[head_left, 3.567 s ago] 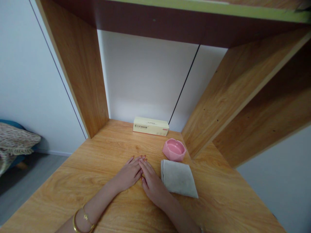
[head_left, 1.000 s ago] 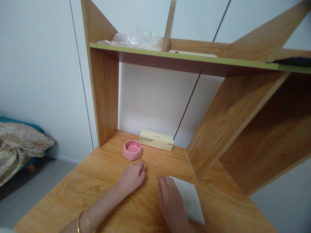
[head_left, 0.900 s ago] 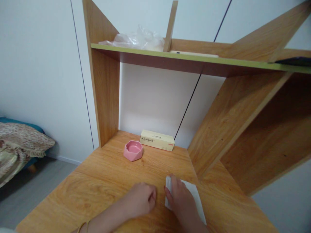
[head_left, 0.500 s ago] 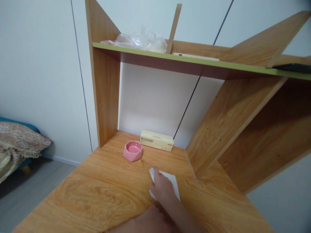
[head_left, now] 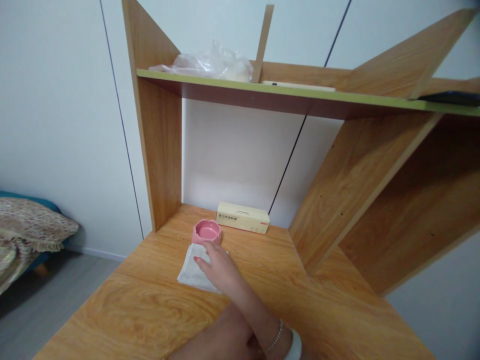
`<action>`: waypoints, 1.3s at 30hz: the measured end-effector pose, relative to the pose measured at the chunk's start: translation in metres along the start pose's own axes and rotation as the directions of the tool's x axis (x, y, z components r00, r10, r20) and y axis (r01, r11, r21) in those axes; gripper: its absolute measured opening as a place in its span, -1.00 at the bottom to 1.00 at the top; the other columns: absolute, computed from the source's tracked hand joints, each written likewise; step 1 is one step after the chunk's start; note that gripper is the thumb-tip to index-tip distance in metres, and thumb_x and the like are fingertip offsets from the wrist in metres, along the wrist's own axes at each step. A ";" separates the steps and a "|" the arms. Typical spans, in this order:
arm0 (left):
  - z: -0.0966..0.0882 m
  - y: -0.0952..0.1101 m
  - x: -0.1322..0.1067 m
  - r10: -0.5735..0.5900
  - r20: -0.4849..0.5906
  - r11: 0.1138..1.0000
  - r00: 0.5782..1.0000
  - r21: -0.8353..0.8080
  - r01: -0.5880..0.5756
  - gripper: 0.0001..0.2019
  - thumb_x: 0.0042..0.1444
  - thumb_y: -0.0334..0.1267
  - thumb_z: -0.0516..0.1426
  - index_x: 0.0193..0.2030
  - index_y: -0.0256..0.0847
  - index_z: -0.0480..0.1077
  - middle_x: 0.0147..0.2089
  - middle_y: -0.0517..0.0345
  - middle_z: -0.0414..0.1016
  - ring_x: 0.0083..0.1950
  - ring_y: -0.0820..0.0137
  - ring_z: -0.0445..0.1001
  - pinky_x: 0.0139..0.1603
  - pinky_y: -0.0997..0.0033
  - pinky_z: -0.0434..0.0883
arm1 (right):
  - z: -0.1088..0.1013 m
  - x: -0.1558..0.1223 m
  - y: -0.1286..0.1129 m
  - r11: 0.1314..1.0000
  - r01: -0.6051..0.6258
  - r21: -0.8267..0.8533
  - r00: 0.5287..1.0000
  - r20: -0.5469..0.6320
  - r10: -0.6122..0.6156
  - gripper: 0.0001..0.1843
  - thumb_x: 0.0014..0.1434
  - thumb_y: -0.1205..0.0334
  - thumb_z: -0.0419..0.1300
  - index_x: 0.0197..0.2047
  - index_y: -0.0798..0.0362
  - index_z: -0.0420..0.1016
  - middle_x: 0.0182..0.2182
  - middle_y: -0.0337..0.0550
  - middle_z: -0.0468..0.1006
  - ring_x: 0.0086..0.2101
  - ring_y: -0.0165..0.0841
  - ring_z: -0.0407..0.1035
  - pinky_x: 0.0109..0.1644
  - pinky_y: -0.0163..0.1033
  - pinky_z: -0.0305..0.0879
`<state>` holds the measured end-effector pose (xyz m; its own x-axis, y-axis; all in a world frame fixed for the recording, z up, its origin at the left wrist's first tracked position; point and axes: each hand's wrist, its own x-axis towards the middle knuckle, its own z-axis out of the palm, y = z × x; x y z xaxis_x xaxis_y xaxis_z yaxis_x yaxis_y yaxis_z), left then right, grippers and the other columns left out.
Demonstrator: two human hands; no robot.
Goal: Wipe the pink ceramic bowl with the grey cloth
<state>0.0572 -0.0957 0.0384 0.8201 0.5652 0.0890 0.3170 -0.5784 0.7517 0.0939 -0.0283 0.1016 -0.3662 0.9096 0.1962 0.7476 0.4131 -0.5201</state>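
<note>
On the wooden desktop, my right hand (head_left: 220,266) presses down on a white folded cloth (head_left: 193,274), thumb and fingers resting over its right part. A red nail shows on the thumb. The hand and cloth lie right against the near side of a pink faceted ashtray (head_left: 207,230), whose front is partly hidden by the fingertips. My left hand (head_left: 230,322) rests low on the desk, crossed by my right forearm; its fingers are hidden.
A long cream box (head_left: 243,217) stands behind the ashtray. Upright wooden panels (head_left: 161,150) hold a shelf (head_left: 262,95) above the desk (head_left: 142,290), with a clear plastic bag (head_left: 213,65) on it. A patterned cover (head_left: 30,225) drapes over blue furniture at left.
My right hand has slid the cloth leftward and slightly away, from the middle of the desk to the front of the ashtray. Bracelets on that wrist now show.
</note>
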 end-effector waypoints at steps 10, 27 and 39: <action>0.012 -0.003 0.008 -0.112 -0.034 0.940 0.993 0.321 0.117 -0.83 0.04 -0.40 -0.02 -0.30 -0.11 0.35 -0.35 0.25 0.49 -0.39 0.44 0.40 -0.37 0.55 0.30 | -0.001 -0.076 0.114 0.962 -0.219 -0.162 0.975 -0.070 0.210 -0.49 0.10 0.29 -0.11 0.14 0.18 0.16 0.12 0.02 0.21 0.13 -0.20 0.02 0.18 -0.03 -0.07; -0.014 0.008 0.013 -0.234 -0.083 0.911 0.969 0.330 0.248 -0.83 0.01 -0.44 -0.05 -0.36 -0.15 0.32 -0.34 0.23 0.49 -0.33 0.42 0.44 -0.34 0.53 0.29 | 0.001 -0.091 0.119 0.961 -0.145 -0.235 0.989 0.000 0.150 -0.52 0.18 0.18 -0.16 0.16 0.06 0.16 0.17 -0.10 0.13 0.18 -0.28 -0.10 0.21 -0.02 -0.12; -0.013 0.008 0.013 -0.201 -0.118 0.927 0.972 0.299 0.228 -0.85 -0.02 -0.46 -0.04 -0.43 -0.16 0.29 -0.40 0.27 0.48 -0.38 0.45 0.43 -0.39 0.56 0.25 | 0.002 -0.093 0.121 0.963 -0.139 -0.230 0.990 0.004 0.144 -0.52 0.18 0.18 -0.16 0.16 0.05 0.15 0.17 -0.11 0.14 0.18 -0.29 -0.10 0.22 -0.03 -0.14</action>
<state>0.0642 -0.0858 0.0541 0.6777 0.7352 0.0127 0.6228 -0.5831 0.5216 0.2173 -0.0627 0.0192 -0.2575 0.9593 0.1159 0.8983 0.2818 -0.3371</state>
